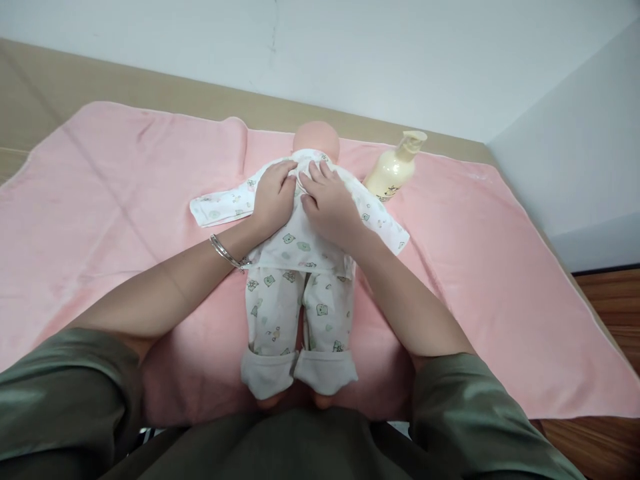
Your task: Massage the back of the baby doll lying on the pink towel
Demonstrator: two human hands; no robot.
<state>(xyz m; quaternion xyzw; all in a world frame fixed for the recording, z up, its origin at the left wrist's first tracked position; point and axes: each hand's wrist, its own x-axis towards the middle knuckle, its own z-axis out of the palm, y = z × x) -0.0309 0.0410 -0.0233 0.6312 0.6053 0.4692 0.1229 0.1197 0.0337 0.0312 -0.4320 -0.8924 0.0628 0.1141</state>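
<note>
A baby doll (316, 137) with a bald head lies on the pink blanket, dressed in a white printed shirt (303, 243) and matching trousers (327, 307) with turned-up cuffs. Both my hands rest on the upper part of the shirt, just below the collar. My left hand (276, 193) lies palm down on one side, fingertips near the collar and thumb alongside. On the other side, my right hand (330, 203) has its fingers spread over the cloth. Little of the shirt front shows between them. The doll's sleeves stretch outward, and its face cannot be made out.
A cream pump bottle (393, 170) stands on the blanket to the right of the doll, close to its sleeve. The pink blanket (480, 280) covers a beige surface (160, 87) against a white wall (200, 40). Wooden flooring (607, 303) shows at the right.
</note>
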